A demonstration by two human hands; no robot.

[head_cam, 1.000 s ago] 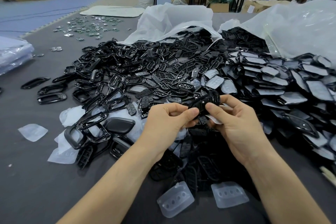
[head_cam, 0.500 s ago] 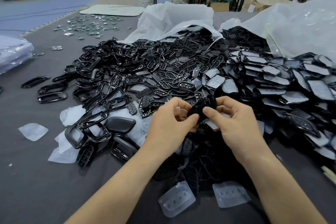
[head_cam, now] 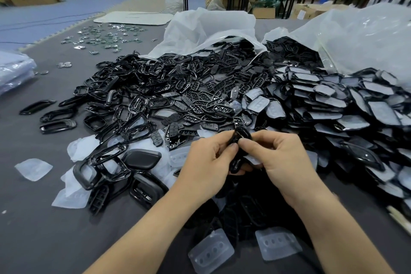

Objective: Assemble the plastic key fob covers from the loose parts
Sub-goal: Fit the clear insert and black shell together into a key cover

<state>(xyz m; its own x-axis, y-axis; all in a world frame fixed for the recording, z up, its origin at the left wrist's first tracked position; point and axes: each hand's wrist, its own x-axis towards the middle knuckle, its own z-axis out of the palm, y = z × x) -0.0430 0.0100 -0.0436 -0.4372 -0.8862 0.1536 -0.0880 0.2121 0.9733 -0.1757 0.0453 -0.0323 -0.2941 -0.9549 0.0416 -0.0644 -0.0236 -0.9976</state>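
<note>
Black plastic key fob cover (head_cam: pixel 241 138) pinched edge-on between left hand (head_cam: pixel 206 162) and right hand (head_cam: pixel 280 160), likely to snap its parts together.

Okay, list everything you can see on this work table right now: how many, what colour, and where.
key fob part: one, black, pinched between both hands
open frames: many, glossy black, heap left of centre
button pads: many, black, heap at centre
film-backed shells: many, black with pale film, pile at right
clear inserts: several, translucent, two between the forearms, more at left
plastic bags: two, whitish, behind the heaps
small metal pieces: many, silvery, scattered far left
table: one, grey, under everything
left hand: one, pinches the key fob part
right hand: one, pinches the key fob part
</note>
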